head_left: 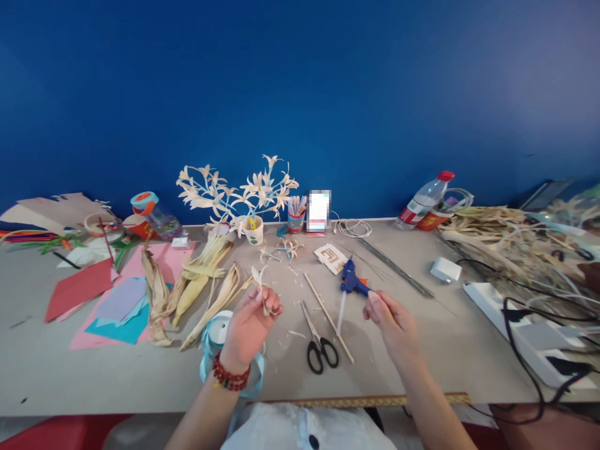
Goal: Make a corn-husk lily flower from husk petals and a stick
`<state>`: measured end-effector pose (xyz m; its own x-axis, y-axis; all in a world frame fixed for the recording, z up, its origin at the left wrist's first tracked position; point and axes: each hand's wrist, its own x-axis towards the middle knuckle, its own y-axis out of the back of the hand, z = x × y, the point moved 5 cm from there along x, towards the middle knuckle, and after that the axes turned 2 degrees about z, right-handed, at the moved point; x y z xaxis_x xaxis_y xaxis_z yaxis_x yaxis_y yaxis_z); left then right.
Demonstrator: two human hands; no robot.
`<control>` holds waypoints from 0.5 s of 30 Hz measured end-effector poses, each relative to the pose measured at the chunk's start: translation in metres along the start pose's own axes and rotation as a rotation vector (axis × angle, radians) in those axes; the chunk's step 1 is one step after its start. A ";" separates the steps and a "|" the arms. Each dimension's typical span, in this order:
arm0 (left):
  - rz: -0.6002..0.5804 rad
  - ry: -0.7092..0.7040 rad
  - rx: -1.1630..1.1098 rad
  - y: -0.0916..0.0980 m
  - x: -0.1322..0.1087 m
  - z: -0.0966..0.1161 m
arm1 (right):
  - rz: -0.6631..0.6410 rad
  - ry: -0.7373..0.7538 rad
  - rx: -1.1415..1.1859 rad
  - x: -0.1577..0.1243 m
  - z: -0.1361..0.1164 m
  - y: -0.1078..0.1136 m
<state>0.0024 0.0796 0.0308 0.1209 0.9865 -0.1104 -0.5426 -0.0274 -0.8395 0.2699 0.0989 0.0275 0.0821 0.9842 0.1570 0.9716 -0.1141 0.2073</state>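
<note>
My left hand (252, 322) is raised over the table, with thumb and fingers closed on a small pale flower (259, 279) that looks made of corn husk. A red beaded bracelet circles that wrist. My right hand (392, 322) is closed in a pinch beside the handle of a blue glue gun (352, 279); its fingertips overlap the handle's end, and I cannot make out what they hold. A whitish glue stick (342, 312) sticks out of the gun. Between my hands are black-handled scissors (321, 347) and a thin pale stick (328, 315). Light-blue ribbon (218, 328) lies behind my left wrist.
Dried corn husks (197, 287) and coloured paper (119, 312) cover the left side. Husk flowers on stems stand in a paper cup (254, 232) before the blue wall. Metal wires (398, 265), a white power strip (510, 337), cables and a tilted bottle (424, 200) occupy the right.
</note>
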 end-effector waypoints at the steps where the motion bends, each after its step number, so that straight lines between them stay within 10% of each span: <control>1: -0.003 0.005 0.022 0.001 0.000 0.003 | -0.006 0.000 -0.076 -0.001 0.001 0.004; 8: -0.003 -0.024 0.248 -0.007 0.000 0.005 | -0.315 -0.015 0.072 -0.005 -0.009 -0.031; 15: 0.010 -0.180 0.265 -0.005 -0.001 0.027 | -0.258 -0.263 0.391 -0.001 -0.010 -0.044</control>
<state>-0.0175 0.0835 0.0497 -0.0212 0.9998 -0.0024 -0.7436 -0.0174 -0.6684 0.2253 0.1016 0.0276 -0.1659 0.9801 -0.1092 0.9737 0.1453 -0.1756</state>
